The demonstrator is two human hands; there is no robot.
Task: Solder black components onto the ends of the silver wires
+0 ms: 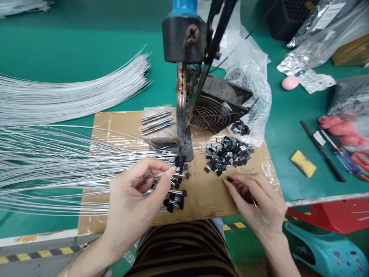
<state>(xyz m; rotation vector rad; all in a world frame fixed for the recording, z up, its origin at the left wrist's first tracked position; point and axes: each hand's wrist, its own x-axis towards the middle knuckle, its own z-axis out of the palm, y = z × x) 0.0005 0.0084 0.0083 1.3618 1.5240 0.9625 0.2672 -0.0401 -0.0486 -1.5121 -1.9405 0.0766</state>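
My left hand (141,192) pinches a thin grey cable near its end, where a small black connector (187,176) sticks out past the thumb. Under and beside that hand lie many similar cables (57,165) with black connectors (182,193) on their ends. My right hand (256,196) is closed on a thin solder wire (256,204), which trails over the palm with its tip by the fingertips. A soldering iron (181,104) hangs upright in a stand, tip down over the connectors. Right of it sits a pile of loose black connectors (229,154).
Behind the iron stands a dusty fan (216,107) with bubble wrap (250,88). Spare iron tips (157,122) rest on a pad upon the cardboard (201,200). A white cable bundle (72,98) lies back left; a yellow sponge (303,163) and pliers (357,157) lie right.
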